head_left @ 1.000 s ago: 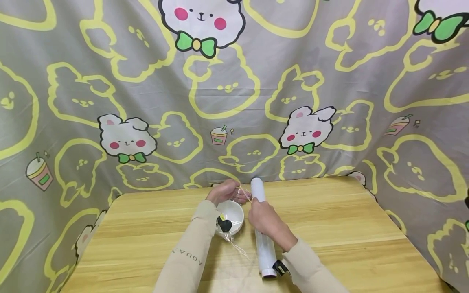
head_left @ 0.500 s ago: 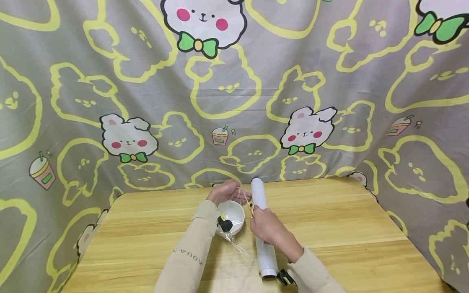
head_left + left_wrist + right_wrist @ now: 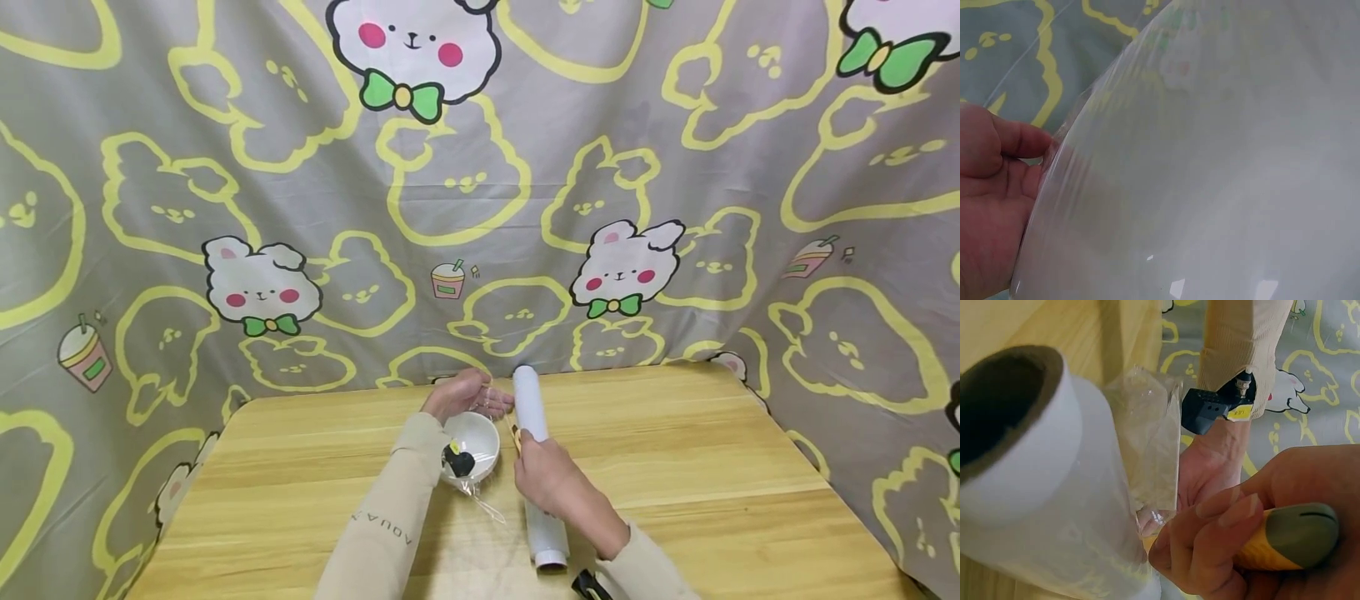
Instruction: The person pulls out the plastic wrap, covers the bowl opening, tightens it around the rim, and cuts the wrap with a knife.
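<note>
A white bowl (image 3: 482, 435) with clear plastic wrap (image 3: 1072, 181) stretched over its top stands on the table. My left hand (image 3: 463, 394) is at the bowl's far side, its thumb and fingers pinching gathered wrap by the rim (image 3: 1044, 162). My right hand (image 3: 553, 477) grips a utility knife (image 3: 1304, 536) with a yellow and grey handle, just right of the bowl and over the wrap roll. The knife points away toward the left hand; its blade cannot be made out. The right wrist view shows crumpled clear wrap (image 3: 1147, 437) between roll and left hand.
The white roll of plastic wrap (image 3: 529, 400) lies lengthwise beside the bowl, its far end near the curtain (image 3: 337, 192). A twisted tail of wrap (image 3: 486, 506) hangs off the bowl's near side. Wooden table surface (image 3: 712, 467) extends to both sides.
My right hand has drawn back toward me and slightly right with the knife, away from the left hand. The left hand and bowl have stayed nearly still.
</note>
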`<state>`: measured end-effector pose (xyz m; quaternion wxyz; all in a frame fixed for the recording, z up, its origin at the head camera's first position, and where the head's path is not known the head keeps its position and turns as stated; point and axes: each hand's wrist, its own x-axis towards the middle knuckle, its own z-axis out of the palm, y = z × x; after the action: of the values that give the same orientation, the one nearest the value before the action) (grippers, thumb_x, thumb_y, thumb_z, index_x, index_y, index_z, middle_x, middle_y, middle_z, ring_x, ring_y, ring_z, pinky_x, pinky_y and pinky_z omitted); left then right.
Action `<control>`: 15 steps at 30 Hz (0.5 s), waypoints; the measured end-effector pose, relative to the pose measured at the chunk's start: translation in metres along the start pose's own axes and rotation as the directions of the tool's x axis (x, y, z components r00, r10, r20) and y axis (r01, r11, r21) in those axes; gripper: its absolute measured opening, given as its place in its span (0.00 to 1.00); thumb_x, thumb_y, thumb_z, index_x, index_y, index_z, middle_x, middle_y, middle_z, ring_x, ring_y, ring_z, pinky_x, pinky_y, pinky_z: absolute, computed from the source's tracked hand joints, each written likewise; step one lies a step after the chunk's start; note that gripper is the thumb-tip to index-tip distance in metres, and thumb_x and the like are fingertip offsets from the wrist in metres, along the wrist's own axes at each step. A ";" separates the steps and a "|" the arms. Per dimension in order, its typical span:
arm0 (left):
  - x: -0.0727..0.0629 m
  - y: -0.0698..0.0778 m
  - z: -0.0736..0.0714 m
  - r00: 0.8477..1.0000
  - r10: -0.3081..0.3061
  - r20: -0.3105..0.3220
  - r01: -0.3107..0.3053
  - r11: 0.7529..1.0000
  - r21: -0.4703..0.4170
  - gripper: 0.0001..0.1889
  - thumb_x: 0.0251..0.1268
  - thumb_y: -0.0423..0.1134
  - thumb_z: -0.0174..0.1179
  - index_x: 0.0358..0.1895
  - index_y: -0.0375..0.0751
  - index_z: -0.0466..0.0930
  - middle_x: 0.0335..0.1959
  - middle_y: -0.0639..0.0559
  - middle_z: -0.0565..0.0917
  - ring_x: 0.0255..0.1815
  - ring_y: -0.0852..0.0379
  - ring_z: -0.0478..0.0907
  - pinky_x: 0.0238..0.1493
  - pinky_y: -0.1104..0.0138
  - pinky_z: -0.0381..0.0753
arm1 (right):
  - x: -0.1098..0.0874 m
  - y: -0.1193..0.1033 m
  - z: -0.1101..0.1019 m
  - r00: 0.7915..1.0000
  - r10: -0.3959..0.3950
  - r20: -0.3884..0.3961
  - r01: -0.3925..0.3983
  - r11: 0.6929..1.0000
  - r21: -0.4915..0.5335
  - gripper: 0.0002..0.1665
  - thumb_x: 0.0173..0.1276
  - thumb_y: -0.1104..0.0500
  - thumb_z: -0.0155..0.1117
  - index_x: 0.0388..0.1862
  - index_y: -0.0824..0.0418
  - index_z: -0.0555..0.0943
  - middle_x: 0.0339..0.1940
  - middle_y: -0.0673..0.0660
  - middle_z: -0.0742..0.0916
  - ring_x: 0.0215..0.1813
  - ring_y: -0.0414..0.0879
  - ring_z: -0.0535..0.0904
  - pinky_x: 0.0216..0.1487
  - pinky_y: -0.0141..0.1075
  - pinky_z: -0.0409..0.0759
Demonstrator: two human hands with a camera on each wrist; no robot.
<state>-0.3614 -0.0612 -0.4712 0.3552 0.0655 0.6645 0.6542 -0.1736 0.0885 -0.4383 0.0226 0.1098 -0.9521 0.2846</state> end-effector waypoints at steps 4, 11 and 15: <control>-0.002 0.000 0.000 1.000 0.011 0.006 -0.011 1.000 0.002 0.25 0.80 0.33 0.26 0.62 0.12 0.63 0.60 0.21 0.77 0.64 0.31 0.76 0.63 0.48 0.80 | -0.006 -0.001 0.000 1.000 0.000 0.009 0.000 1.000 0.002 0.20 0.69 0.68 0.57 0.58 0.77 0.75 0.37 0.78 0.84 0.22 0.56 0.79 0.10 0.34 0.74; -0.003 0.001 0.001 1.000 0.024 0.015 -0.024 0.999 0.027 0.24 0.81 0.33 0.26 0.65 0.15 0.58 0.60 0.21 0.78 0.63 0.32 0.78 0.62 0.51 0.82 | -0.017 -0.002 -0.004 0.999 0.018 0.049 -0.020 0.999 0.040 0.23 0.70 0.68 0.56 0.62 0.77 0.73 0.41 0.77 0.84 0.27 0.55 0.81 0.12 0.34 0.75; -0.003 0.000 0.000 1.000 0.025 0.012 -0.025 1.000 0.016 0.24 0.81 0.34 0.25 0.65 0.14 0.58 0.60 0.21 0.77 0.64 0.32 0.77 0.64 0.49 0.80 | -0.021 -0.004 -0.006 0.998 0.008 0.061 -0.011 0.999 0.047 0.25 0.69 0.68 0.57 0.63 0.77 0.73 0.42 0.78 0.85 0.29 0.55 0.82 0.15 0.37 0.78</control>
<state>-0.3592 -0.0634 -0.4700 0.3503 0.0803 0.6668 0.6529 -0.1522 0.0928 -0.4341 -0.0101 0.1145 -0.9459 0.3035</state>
